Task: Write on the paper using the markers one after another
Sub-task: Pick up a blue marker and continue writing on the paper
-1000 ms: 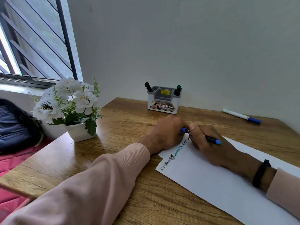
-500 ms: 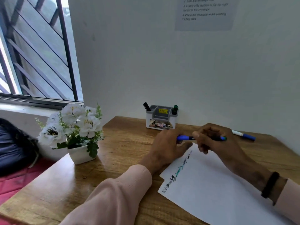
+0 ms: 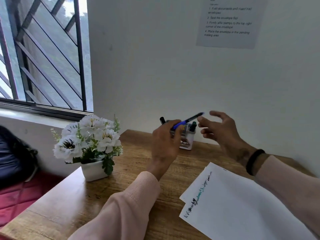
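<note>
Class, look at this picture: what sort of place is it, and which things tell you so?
Probably a small writing or mail desk by a window: a wooden desk set against the wall, a marker holder at its back, and a notice listing envelope steps.

The wooden table (image 3: 131, 201) carries three things. A white flower pot (image 3: 94, 170) stands to the left of the left hand (image 3: 164, 144). A marker holder (image 3: 186, 135) stands at the wall, partly hidden behind this hand. The paper (image 3: 242, 210), with one line of writing on its left edge, lies under the right forearm.
</note>
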The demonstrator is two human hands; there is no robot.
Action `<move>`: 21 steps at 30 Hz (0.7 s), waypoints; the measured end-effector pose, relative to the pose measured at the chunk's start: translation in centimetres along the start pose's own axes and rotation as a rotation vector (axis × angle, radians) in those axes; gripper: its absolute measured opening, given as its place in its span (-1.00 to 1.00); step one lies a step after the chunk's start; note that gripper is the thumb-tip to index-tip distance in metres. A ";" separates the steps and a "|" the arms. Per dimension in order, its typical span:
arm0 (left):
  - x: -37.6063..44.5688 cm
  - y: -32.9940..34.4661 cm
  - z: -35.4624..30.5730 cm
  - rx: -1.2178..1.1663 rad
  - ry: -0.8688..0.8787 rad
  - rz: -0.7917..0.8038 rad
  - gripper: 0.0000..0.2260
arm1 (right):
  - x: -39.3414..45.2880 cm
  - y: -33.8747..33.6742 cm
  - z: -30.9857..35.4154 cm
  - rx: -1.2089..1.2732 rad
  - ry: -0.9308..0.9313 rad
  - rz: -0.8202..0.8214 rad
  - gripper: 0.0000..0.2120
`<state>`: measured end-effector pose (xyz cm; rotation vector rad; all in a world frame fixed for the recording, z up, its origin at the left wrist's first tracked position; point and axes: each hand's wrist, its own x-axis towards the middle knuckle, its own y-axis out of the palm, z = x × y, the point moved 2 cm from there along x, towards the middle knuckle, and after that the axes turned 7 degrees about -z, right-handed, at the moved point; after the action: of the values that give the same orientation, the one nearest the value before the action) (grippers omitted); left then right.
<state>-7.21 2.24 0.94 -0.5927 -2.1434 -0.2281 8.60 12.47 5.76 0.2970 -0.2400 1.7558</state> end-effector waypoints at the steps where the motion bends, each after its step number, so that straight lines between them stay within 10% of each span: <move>1: 0.1 -0.2 0.5 0.017 -0.028 -0.041 -0.77 | 0.3 0.9 0.1 -0.137 -0.125 -0.010 -0.45; 8: 0.2 -0.3 2.4 0.065 -0.067 -0.114 -0.75 | 0.3 8.2 -0.6 -0.780 -0.895 0.329 -0.62; 21: -1.5 0.0 4.3 0.171 -0.114 0.035 -0.71 | 3.1 10.9 -1.9 -0.605 -0.299 0.238 -0.80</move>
<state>-9.51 3.34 -2.83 -0.5544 -2.2333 0.0088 -2.77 13.74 4.96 0.0881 -1.0330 1.7729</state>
